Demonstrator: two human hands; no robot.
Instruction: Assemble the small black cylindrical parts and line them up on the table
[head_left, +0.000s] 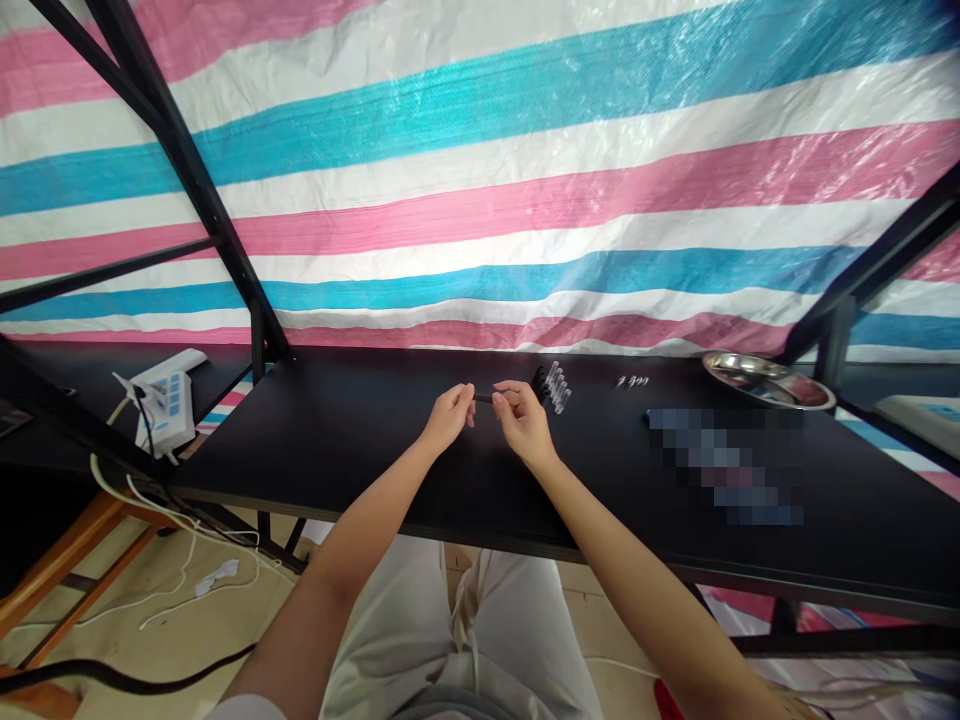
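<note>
Both my hands are raised a little above the black table [337,440], close together. My left hand [448,416] and my right hand [523,420] each pinch an end of a small thin dark part [485,398] held between them. Just right of my right hand, a cluster of small clear and black pieces [553,385] lies on the table. A few tiny dark parts [632,381] lie further right.
A round metal dish [765,379] sits at the back right of the table. A white power strip [166,400] with cables rests on the left. Black frame bars [187,170] rise on both sides before a striped tarp. A blurred patch covers the table's right part.
</note>
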